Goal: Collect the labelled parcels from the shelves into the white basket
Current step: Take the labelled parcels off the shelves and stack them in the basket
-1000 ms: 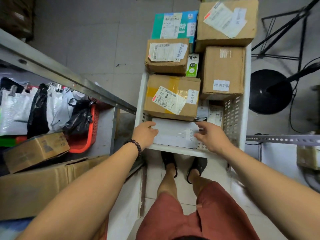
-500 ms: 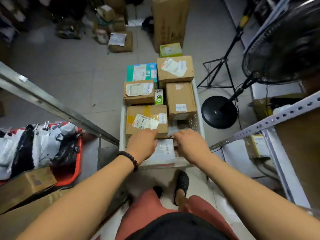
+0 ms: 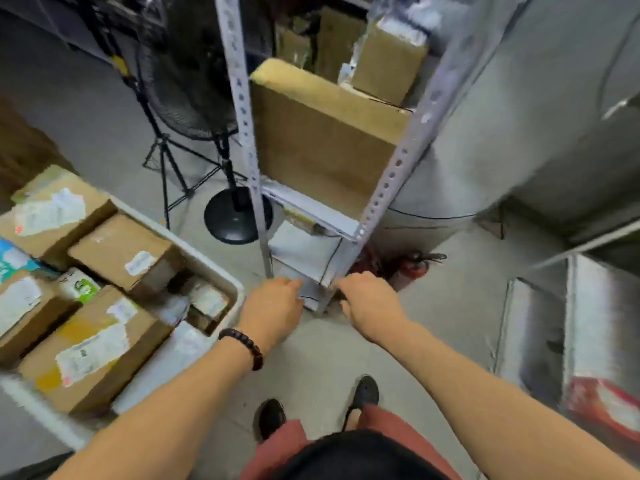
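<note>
Your left hand (image 3: 273, 306) and right hand (image 3: 370, 303) reach empty, fingers loosely curled, toward the shelf (image 3: 311, 211); the white basket (image 3: 207, 265) sits left. Check the big box (image 3: 322, 143) for a label, then lift from underneath

Parcels (image 3: 114, 258) lie in the basket (image 3: 221, 276), left; shelving (image 3: 313, 210) ahead; fan (image 3: 188, 81) seemingly behind its post (image 3: 242, 109).

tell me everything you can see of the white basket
The white basket stands on the floor at the left: plastic-looking, with a rounded rim, partly cut off by the frame edge. It is packed with labelled cardboard parcels, some rising above the rim. The left hand is by its right corner, seemingly clear of it.
</note>
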